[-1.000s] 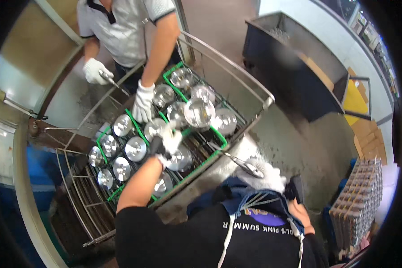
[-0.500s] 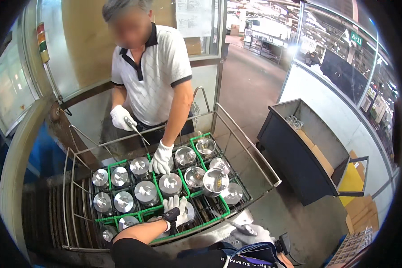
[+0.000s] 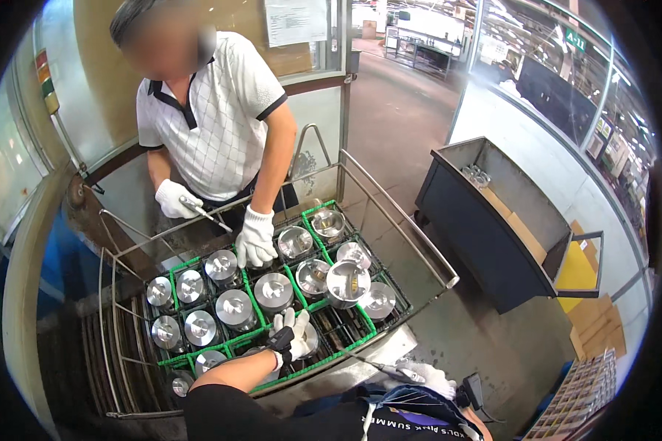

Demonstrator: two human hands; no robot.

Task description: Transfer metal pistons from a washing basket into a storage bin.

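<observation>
My left hand (image 3: 293, 332), in a white glove with a dark wristband, lies over the near middle of a wire basket (image 3: 353, 342). Its fingers are apart, resting against a partly covered aluminium piston (image 3: 311, 340). At the lower right my gloved right hand (image 3: 430, 377) is closed round the handle of a slim hand tool (image 3: 379, 365), whose thin rod points left toward the basket's near edge. Shiny pistons fill most green-edged cells. One piston (image 3: 348, 282) sits higher than its neighbours, its brownish hollow facing up.
Across the basket a person in a white shirt (image 3: 206, 125) touches a piston with one gloved hand (image 3: 257, 239) and holds a pointed tool (image 3: 204, 211) in the other. A metal rail (image 3: 401, 220) surrounds the basket. A dark wheeled bin (image 3: 485, 235) stands right.
The view has shifted, so the person and the basket appear further left and higher. My left hand stays at the near piston, and my right hand keeps the tool.
</observation>
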